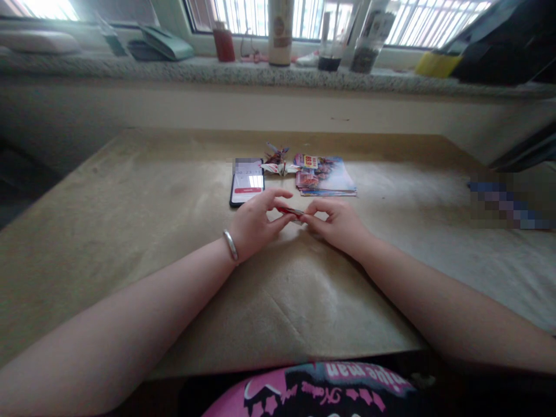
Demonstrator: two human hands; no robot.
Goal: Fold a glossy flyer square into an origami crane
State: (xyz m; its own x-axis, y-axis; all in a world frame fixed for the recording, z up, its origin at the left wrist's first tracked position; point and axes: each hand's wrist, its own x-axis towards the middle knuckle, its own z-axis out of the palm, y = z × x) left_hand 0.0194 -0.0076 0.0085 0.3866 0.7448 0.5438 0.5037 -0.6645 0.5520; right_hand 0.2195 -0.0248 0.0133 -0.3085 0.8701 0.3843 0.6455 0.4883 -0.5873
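Observation:
Over the middle of the table, my left hand (260, 220) and my right hand (336, 223) meet at a small folded piece of paper (292, 212) with red and white on it. Both hands pinch it between thumb and fingers, one at each end. Its exact shape is partly hidden by the fingertips. A metal bangle (230, 245) circles my left wrist. Just beyond the left hand lies a phone (248, 180) with its screen lit. Past the right hand rests a stack of colourful printed sheets (325, 175).
Between phone and stack sit folded paper pieces (280, 167), some white and red, some dark. The table (174, 191) has a tan cover. On the windowsill (182, 69) behind stand a red container (223, 41), a tall bottle (280, 32) and a jar (371, 43).

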